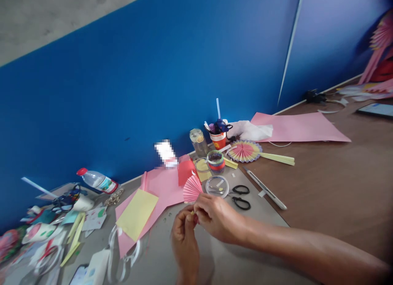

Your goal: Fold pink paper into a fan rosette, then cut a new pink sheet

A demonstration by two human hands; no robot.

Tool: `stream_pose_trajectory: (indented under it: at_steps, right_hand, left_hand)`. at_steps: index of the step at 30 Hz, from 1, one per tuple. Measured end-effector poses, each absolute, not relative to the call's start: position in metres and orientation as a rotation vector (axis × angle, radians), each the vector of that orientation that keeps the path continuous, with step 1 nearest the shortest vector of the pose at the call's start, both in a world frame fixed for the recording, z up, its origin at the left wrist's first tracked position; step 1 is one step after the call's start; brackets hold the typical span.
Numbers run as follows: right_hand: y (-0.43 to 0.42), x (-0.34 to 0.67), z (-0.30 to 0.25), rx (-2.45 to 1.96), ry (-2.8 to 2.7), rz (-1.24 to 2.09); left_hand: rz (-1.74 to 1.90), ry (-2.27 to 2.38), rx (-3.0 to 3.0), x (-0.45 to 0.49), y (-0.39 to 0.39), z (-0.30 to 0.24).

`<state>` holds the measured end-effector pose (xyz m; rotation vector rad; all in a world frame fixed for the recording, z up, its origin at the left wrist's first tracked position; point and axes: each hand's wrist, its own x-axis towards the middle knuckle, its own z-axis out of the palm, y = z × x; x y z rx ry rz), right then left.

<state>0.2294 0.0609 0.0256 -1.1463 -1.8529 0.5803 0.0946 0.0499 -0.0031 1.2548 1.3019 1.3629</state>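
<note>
My left hand (186, 234) and my right hand (216, 217) meet fingertip to fingertip above the grey mat. Both are closed in a pinch. Between the fingers show a small yellowish bit and a speck of red, too small and covered to name. Just beyond the right knuckles is a pink pleated paper fan (193, 189), its lower edge hidden by the hand. Black-handled scissors (241, 197) lie to the right, their blades by a clear round lid (217, 187). Left of the fan, a yellow paper sheet (138, 213) rests on pink paper (167, 191).
Behind stand a glue jar (215, 162), a clear bottle (199, 142) and a red cup (217, 140) of tools. A finished pleated fan (245, 151) and a white cutter-like pen (267, 189) lie rightward. Craft scraps and a water bottle (97, 181) crowd the left.
</note>
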Motion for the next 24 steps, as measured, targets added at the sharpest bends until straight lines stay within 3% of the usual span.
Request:
stream_pose_trajectory:
  at_steps: [24]
  right_hand:
    - [0.06,0.232,0.036,-1.048,-1.753,0.834]
  left_hand:
    - [1.45,1.302,1.268,0.092,0.051,-0.008]
